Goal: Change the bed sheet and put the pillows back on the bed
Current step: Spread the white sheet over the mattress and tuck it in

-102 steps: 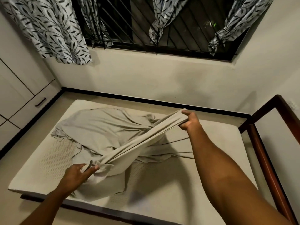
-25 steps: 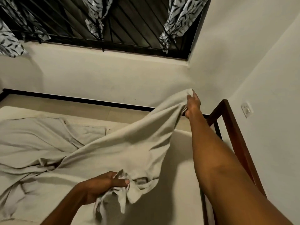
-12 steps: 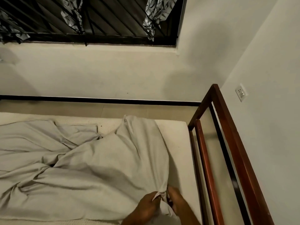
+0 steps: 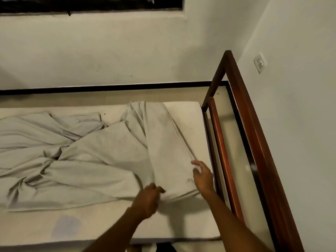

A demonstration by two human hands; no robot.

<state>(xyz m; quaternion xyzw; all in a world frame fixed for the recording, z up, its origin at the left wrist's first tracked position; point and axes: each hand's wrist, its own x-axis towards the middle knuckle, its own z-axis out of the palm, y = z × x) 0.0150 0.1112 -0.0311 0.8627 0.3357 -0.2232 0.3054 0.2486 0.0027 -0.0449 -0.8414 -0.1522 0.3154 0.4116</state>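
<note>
Looking down from the head camera, my left grip (image 4: pixel 149 198) pinches a fold of the bed sheet (image 4: pixel 109 151), rumpled on the mattress (image 4: pixel 185 113); my right grip (image 4: pixel 202 174) is released over its edge. The sheet seems light and soft, so I would take the hem

1. We're in a bedroom of a home, looking down on a bare mattress (image 4: pixel 187 113) that fills most of the lower view.
2. A crumpled pale sheet (image 4: pixel 91 160) lies across it, loose and only partly spread.
3. On the right, a dark red wooden bed frame (image 4: pixel 254 124) runs along the mattress end, close to the side wall.
4. Plain painted walls (image 4: pixel 109 51) meet in the corner, and there's a white socket (image 4: pixel 260 63) on the right one.
5. Up top is the lower edge of a dark window (image 4: pixel 91 4), and a black skirting (image 4: pixel 109 87) runs along the foot of the far wall.
</note>
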